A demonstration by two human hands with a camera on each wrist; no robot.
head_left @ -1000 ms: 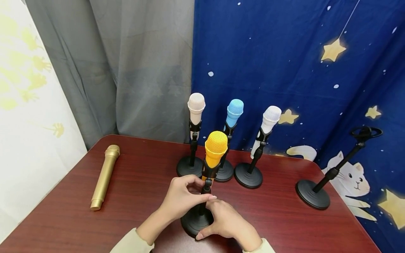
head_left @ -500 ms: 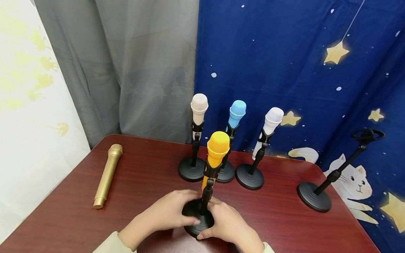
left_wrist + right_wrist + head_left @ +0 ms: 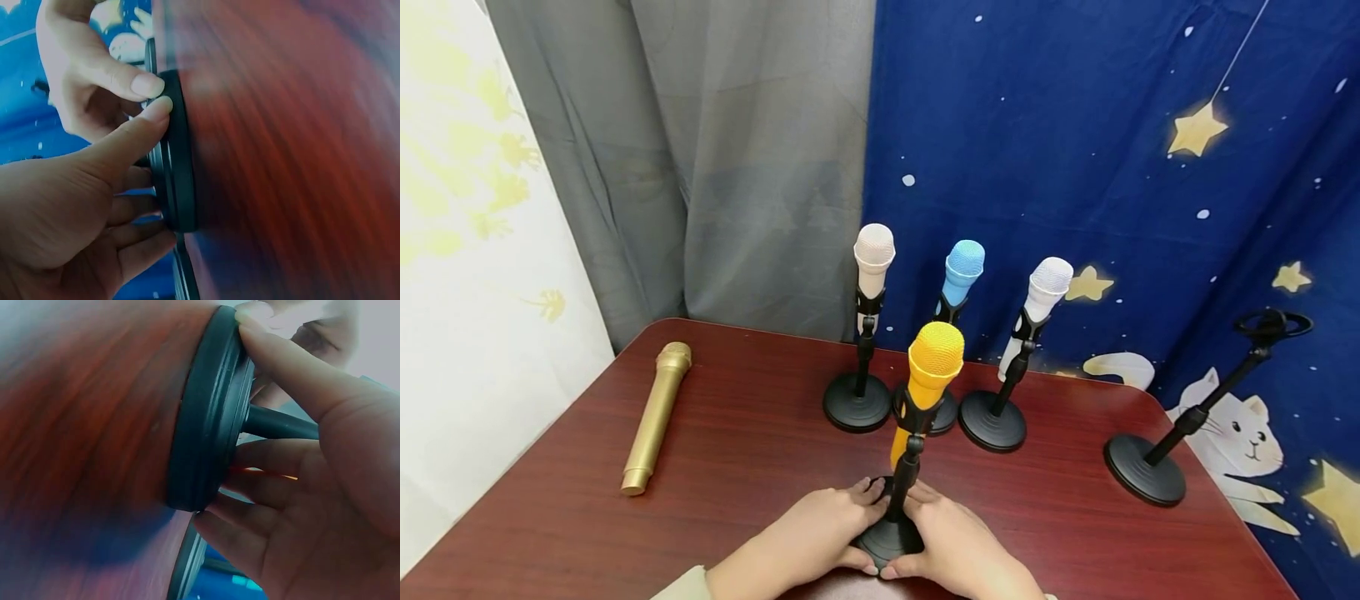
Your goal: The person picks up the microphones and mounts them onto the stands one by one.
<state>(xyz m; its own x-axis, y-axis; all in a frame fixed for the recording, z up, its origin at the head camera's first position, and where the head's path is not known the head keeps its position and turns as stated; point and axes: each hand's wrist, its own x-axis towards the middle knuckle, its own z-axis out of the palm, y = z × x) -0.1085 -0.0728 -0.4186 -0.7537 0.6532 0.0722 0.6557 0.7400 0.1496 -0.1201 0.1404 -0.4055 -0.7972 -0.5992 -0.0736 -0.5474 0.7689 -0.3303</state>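
A yellow microphone (image 3: 936, 358) sits tilted in the clip of a black desk stand, whose pole (image 3: 901, 487) rises from a round base (image 3: 886, 540) near me. My left hand (image 3: 820, 533) holds the left side of that base, thumb at its near edge. On the opposite side my right hand (image 3: 962, 542) grips it, the two thumbs almost meeting. In the left wrist view both thumbs press the rim of the base (image 3: 179, 156), which appears to lie flat on the wood. The right wrist view has fingers spread along the far side of the base (image 3: 206, 419).
Behind stand a pale pink microphone (image 3: 873, 250), a blue microphone (image 3: 964, 265) and a white microphone (image 3: 1047, 287), each on a black stand. A bare stand (image 3: 1195, 417) is at right. A gold microphone (image 3: 657, 421) lies at left on the brown table (image 3: 737, 450).
My left hand has gone from the stand's pole down to its base. The stand with the yellow microphone has shifted slightly right, my right hand staying on the base.
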